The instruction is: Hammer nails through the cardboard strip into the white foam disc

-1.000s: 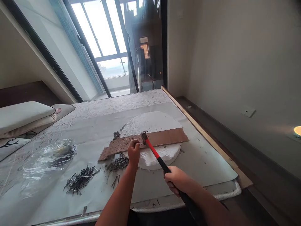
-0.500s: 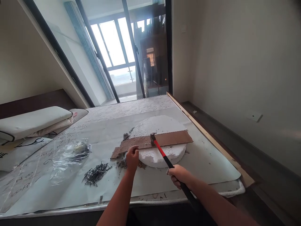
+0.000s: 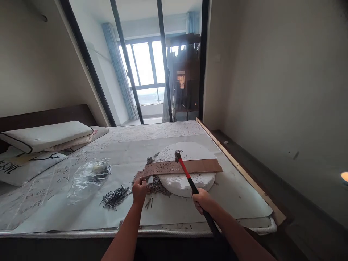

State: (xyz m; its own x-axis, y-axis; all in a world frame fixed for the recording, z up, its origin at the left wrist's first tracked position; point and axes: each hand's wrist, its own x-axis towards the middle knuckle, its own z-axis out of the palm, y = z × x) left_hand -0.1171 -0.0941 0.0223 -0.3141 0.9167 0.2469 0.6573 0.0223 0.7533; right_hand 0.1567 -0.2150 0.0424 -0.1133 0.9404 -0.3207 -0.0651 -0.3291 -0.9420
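On the paper-covered bed [image 3: 81,214] near the glass doors [image 3: 152,72], right hand [image 3: 202,201] grip holds the hammer [image 3: 185,172]; left hand [image 3: 139,189] grip unclear.

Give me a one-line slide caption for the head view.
Right hand raises a red-handled hammer over a nail-studded brown board on a foam disc; left hand rests by the board's near end.

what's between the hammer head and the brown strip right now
Nothing visible. The hammer head hangs just above the brown perforated strip, with open air between. The left hand is off at the strip's near-left end, clear of the head.
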